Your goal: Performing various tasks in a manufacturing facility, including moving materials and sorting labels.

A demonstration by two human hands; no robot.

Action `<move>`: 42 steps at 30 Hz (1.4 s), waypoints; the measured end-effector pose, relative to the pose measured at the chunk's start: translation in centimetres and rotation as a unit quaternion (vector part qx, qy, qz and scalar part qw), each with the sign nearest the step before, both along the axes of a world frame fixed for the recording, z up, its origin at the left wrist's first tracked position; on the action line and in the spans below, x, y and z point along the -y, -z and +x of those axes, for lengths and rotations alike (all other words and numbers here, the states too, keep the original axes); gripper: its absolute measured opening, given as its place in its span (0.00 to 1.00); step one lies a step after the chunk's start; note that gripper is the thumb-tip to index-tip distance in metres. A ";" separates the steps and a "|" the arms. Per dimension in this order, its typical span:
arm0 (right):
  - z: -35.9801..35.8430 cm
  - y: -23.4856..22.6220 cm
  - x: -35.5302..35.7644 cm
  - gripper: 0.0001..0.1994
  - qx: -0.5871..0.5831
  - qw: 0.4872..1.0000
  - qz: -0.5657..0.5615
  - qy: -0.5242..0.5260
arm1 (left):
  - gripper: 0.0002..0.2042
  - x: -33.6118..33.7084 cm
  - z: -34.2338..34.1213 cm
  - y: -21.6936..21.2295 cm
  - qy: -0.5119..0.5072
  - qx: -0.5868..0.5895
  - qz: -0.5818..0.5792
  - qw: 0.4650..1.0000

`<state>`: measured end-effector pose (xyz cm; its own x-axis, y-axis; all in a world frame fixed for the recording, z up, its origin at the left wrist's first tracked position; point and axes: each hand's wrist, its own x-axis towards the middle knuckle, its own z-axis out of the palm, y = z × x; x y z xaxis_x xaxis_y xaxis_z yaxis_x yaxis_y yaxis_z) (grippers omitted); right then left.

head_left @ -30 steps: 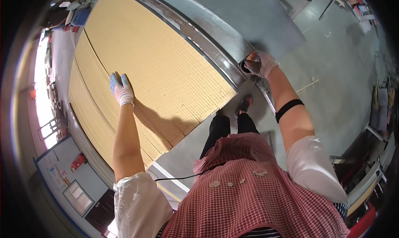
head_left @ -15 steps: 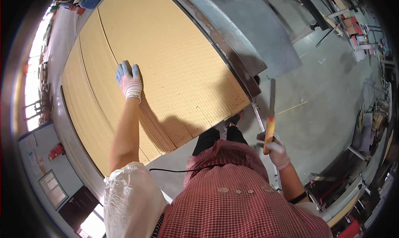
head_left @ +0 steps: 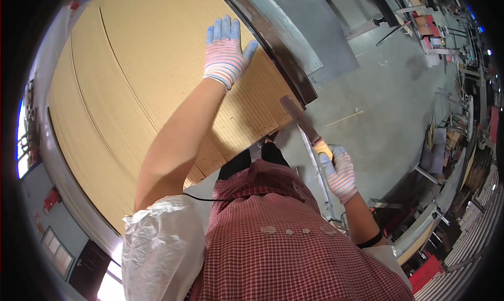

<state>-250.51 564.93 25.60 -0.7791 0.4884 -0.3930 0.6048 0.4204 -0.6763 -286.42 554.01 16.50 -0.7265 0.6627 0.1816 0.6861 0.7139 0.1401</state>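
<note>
Pressing left hand [head_left: 224,51] flat, fingers spread, on cardboard sheet [head_left: 131,91]; right hand [head_left: 340,172] grips knife [head_left: 302,121] beside metal rail [head_left: 273,38].

L hand [head_left: 227,53] slid to board edge [head_left: 262,85], knife [head_left: 302,121] raised

A grey concrete floor [head_left: 388,106] fills the area from 1 to 4 o'clock. On it, near 3 o'clock, lies a thin pale wooden stick [head_left: 344,118]. A flat grey metal sheet [head_left: 328,30] lies at 1 o'clock. At the far 2 o'clock edge stand metal racks with red and white boxes [head_left: 430,35]. Grey metal shelving with long rails [head_left: 462,196] runs along 4 o'clock. At 8 o'clock there is a grey wall panel with a small red object [head_left: 51,198].
</note>
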 end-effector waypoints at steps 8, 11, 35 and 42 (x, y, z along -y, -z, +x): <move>-2.3 -1.5 0.2 0.15 0.198 0.969 0.102 -0.107 | 0.35 0.0 0.0 -0.1 -0.002 -0.015 -0.007 1.000; -2.0 -1.8 0.1 0.14 0.222 0.958 0.135 -0.122 | 0.35 -0.2 0.0 -0.3 0.002 -0.015 -0.007 1.000; -6.7 -1.7 -0.1 0.15 0.395 0.907 0.037 -0.140 | 0.35 -0.4 -0.2 -1.0 -0.003 -0.008 -0.059 0.998; -3.3 12.4 -0.1 0.17 0.273 0.936 0.041 -0.217 | 0.35 -3.2 -0.8 -1.1 0.019 -0.029 -0.042 0.999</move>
